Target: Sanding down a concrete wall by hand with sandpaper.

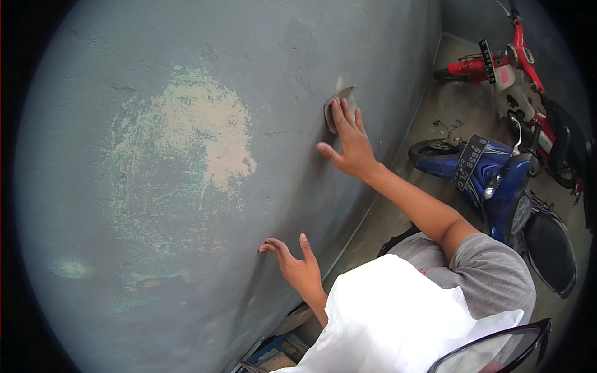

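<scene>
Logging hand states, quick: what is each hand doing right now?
Left hand: open, fingers spread on the wall, holding nothing.
Right hand: open, pressing sandpaper flat against the wall.

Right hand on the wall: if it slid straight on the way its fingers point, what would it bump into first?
Nothing, probably: beyond the right hand and its sanding pad lies bare grey wall up to the picture's edge.
</scene>
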Motion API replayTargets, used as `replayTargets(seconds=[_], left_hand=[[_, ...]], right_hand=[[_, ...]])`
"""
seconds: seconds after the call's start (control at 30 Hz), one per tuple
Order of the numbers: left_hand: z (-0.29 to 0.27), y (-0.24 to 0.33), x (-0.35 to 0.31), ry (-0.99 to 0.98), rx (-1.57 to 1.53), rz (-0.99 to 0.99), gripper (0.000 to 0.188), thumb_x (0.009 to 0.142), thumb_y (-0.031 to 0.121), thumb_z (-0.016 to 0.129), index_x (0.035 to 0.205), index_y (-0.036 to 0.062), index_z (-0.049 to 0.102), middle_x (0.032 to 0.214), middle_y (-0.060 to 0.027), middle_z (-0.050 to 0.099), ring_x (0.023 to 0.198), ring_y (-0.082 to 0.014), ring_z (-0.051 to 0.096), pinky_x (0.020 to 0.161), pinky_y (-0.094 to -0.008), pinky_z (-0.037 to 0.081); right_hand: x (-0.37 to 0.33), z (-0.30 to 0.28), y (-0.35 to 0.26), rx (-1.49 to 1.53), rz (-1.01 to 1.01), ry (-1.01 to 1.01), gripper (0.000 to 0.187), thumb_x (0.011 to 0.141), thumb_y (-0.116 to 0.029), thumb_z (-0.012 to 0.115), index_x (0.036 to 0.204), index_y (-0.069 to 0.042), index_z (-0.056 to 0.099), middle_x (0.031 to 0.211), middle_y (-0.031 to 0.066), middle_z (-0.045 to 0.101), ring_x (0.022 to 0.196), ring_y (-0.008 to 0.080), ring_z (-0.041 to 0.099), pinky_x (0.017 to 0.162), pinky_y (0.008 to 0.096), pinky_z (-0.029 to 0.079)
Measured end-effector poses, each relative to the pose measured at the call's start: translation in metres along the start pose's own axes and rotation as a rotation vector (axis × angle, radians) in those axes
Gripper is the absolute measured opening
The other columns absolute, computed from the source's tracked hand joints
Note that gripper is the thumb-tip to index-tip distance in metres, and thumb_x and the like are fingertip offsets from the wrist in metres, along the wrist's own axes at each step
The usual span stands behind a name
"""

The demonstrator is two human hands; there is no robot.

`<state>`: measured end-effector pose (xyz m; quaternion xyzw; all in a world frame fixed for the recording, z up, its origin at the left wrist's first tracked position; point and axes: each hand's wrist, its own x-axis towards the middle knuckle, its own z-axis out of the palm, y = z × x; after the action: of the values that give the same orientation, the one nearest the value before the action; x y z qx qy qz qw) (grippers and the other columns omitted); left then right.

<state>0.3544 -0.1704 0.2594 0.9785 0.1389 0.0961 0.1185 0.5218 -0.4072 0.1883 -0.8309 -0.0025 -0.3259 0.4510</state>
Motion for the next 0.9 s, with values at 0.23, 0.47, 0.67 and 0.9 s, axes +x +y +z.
replayTargets(seconds=[0.23,0.47,0.67,0.9], left_hand=[[-0.006,-0.003,-0.001,-0.009,0.0,0.036,0.088,0.102,0.053,0.057,0.162,-0.0005,0.022,0.167,-0.0305,0.012,0.155,-0.0358,0.02,0.119,-0.043,0.036],[-0.004,-0.005,-0.002,-0.017,-0.002,0.026,0.089,0.101,0.052,0.058,0.162,0.0008,0.02,0.168,-0.0285,0.011,0.155,-0.0358,0.02,0.12,-0.0429,0.035],[-0.002,-0.01,-0.002,-0.01,-0.027,0.048,0.09,0.101,0.053,0.058,0.162,-0.0013,0.02,0.167,-0.0304,0.011,0.155,-0.0375,0.02,0.12,-0.0429,0.035],[-0.008,0.003,-0.003,-0.036,0.013,0.01,0.088,0.102,0.052,0.058,0.161,-0.0018,0.02,0.167,-0.0303,0.013,0.155,-0.0371,0.018,0.121,-0.0424,0.034]], right_hand=[[0.022,-0.004,0.004,0.043,0.025,0.047,0.097,0.099,-0.058,0.055,0.163,0.002,0.013,0.169,0.0191,0.025,0.159,0.0341,0.015,0.127,0.0536,0.009],[0.019,0.0,0.01,0.024,0.028,0.078,0.099,0.098,-0.06,0.057,0.161,0.006,0.017,0.166,0.0215,0.028,0.157,0.0383,0.018,0.126,0.0557,0.012],[0.016,-0.001,-0.003,0.089,0.029,0.08,0.099,0.097,-0.06,0.057,0.161,0.005,0.018,0.166,0.0216,0.03,0.156,0.0402,0.019,0.126,0.0565,0.013],[0.043,-0.011,0.01,0.089,0.05,0.129,0.1,0.097,-0.061,0.057,0.163,0.002,0.016,0.167,0.0203,0.028,0.157,0.0386,0.018,0.126,0.055,0.01]])
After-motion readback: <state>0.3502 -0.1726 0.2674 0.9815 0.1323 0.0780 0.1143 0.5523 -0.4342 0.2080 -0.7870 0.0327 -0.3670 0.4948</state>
